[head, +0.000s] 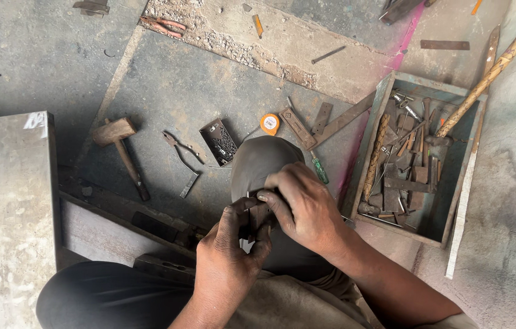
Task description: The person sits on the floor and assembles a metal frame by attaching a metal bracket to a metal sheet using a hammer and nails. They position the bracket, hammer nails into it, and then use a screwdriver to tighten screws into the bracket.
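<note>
Over your knee: your left hand (230, 244) and right hand (300, 204) meet, fingers pinched together on a small dark metal piece (259, 212).
Grip: both hands are clamped on that piece, held above your lap and off the floor.
Surface: grey concrete floor (166, 85), dusty, with a broken gravelly strip further out.
Left edge: a metal sheet (5, 207) hems you in.
Near floor: hammer (121, 146), pliers (180, 145), small tray of screws (220, 141), tape measure (270, 123), green screwdriver (319, 169).
Right edge: an open toolbox (419, 158) of rusty tools blocks that side.
Open room: bare floor lies far left.
</note>
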